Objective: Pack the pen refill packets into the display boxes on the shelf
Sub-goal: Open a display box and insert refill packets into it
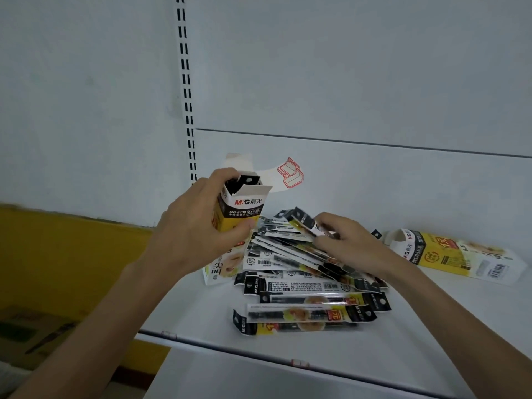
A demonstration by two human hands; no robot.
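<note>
One wide-angle head view looks forward and down, close above the shelf (pixel 201 312), facing its back panel (pixel 374 82).

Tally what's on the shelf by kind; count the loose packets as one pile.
Yellow-and-white cardboard display boxes: 2 (upright box, lying box)
Pile of black-and-yellow pen refill packets: 1
Hands: 2 (left hand, right hand)
Total: 5

Your left hand (pixel 198 223) wrapped round the upright display box (pixel 243 210), thumb across its front, fingertips (pixel 230 175) at its open top, your right hand (pixel 344 240) right of the box, palm down, pinching a refill packet (pixel 309 224), both forearms extended.
</note>
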